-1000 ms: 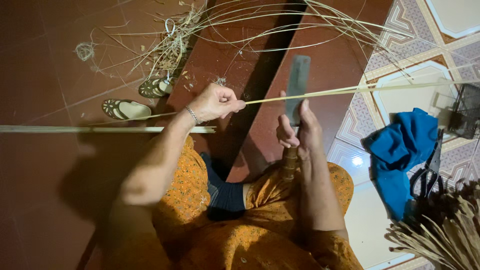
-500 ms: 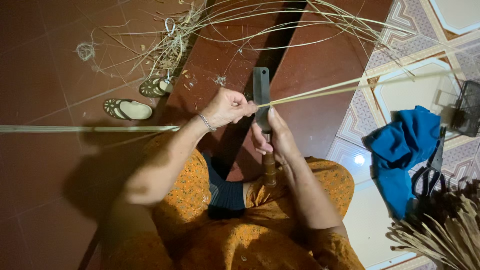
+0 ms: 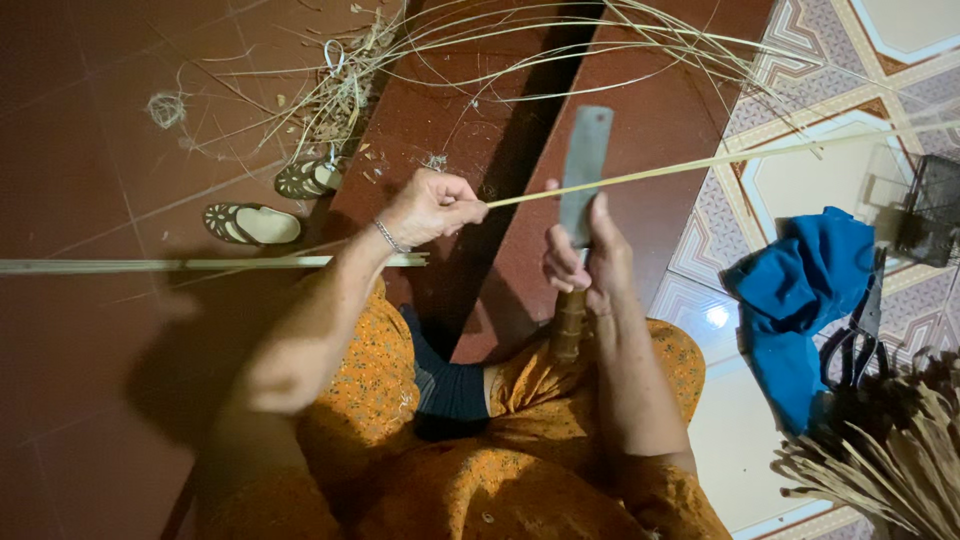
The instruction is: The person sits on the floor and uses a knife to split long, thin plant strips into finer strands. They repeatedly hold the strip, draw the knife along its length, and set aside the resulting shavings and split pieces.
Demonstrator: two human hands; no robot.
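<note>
Gripping strip w/ L hand, R hand holding knife upright.

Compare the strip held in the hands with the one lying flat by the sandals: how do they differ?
The held strip is pinched in the left hand and runs up to the right, crossing the knife gripped by the right hand; the floor strip lies untouched, horizontal. The held strip looks thinner, the floor strip broader. Both are pale, long and straight.

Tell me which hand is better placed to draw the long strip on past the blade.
Left, probably. The left hand already pinches the pale strip just beside the blade, while the right hand is wrapped around the knife, its grip taken up.
</note>
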